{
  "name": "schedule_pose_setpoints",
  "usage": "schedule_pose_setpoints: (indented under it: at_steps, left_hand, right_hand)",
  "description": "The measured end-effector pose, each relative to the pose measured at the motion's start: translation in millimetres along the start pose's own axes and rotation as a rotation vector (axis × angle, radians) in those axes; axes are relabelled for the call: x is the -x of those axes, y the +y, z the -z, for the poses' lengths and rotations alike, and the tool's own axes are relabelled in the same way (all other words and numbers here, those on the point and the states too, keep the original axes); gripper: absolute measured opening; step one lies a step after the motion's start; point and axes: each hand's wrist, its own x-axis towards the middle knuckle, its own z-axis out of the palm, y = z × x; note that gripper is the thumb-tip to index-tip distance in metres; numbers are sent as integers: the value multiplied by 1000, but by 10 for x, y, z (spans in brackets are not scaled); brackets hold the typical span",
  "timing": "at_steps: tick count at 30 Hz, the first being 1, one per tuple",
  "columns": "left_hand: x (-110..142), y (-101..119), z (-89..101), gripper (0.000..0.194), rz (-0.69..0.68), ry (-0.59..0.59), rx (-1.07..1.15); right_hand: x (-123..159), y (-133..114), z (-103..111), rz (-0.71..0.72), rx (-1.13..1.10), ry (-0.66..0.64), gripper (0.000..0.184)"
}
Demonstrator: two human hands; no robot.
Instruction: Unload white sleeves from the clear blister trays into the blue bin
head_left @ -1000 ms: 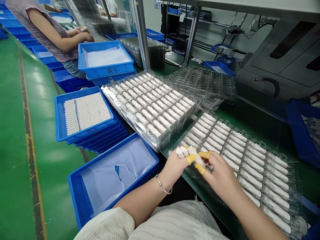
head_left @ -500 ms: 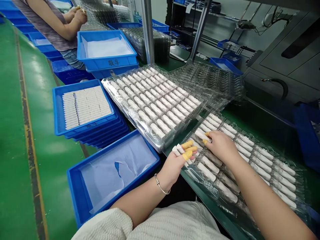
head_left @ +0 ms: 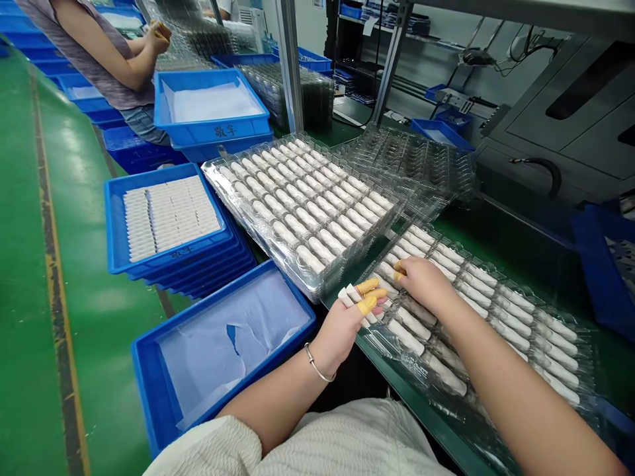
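Several slim white tube-shaped pieces (head_left: pixel 351 295) lie side by side in my left hand (head_left: pixel 350 320), pinched between its fingers, some of which wear yellow finger cots. This hand hovers over the near left corner of a clear plastic tray (head_left: pixel 417 370) with rows of similar white pieces in its slots. My right hand (head_left: pixel 424 281) reaches into the tray's left part, its yellow-capped fingertips closed at the end of one white piece (head_left: pixel 386 271). The palm hides part of the slots beneath it.
A stack of filled clear trays (head_left: pixel 297 198) stands beyond my left hand. Left of me are a blue bin (head_left: pixel 143 370) lined with thin sheet and a bin of white pieces (head_left: pixel 116 225) on stacked bins. Another person (head_left: pixel 119 66) works at the upper left. A metal post (head_left: pixel 290 66) rises behind.
My right hand has lowered slightly toward the tray with its fingertips at a white piece. The left hand keeps its pieces almost in place. The view has shifted a little.
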Motion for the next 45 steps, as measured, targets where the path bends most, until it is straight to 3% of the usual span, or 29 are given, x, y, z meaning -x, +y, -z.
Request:
schedule_pose_setpoints:
  at_steps: [4, 6, 8, 10, 13, 16, 20, 25, 28, 36, 45]
  left_hand:
    - [42, 36, 27, 45, 8, -4, 12]
    - [61, 42, 35, 46, 2, -19, 9]
    - [74, 25, 33, 46, -8, -54, -11]
    - [84, -15, 16, 46, -30, -114, -51]
    - [109, -86, -43, 45, -21, -229, -108]
    - [145, -125, -123, 45, 52, -313, -141]
    - [152, -134, -180, 45, 65, -298, -138]
    - [95, -165, -169, 32, 23, -252, -132]
    - [88, -168, -188, 29, 52, -243, -122]
    - [113, -139, -257, 31, 93, -197, -160]
    - [106, -129, -260, 32, 23, -165, -237]
  right_hand:
    - [153, 190, 162, -178, -153, 118, 32]
    - [329, 210, 247, -285, -335, 173, 31]
    - [568, 127, 288, -301, -564, 185, 27]
    - [833, -40, 265, -163, -700, 122, 24]
    - [1169, -313, 129, 102, -730, -24, 21]
    - [1334, -451, -35, 164, -737, -22, 18]
    - [1355, -413, -111, 26, -942, 0, 11]
    - [1370, -314, -25, -286, -1529, -186, 32]
    - [1410, -286, -24, -404, -1748, -253, 34]
    - [1446, -271, -32, -514, -1874, -278, 31]
    - [1453, -233, -177, -447, -1909, -337, 26]
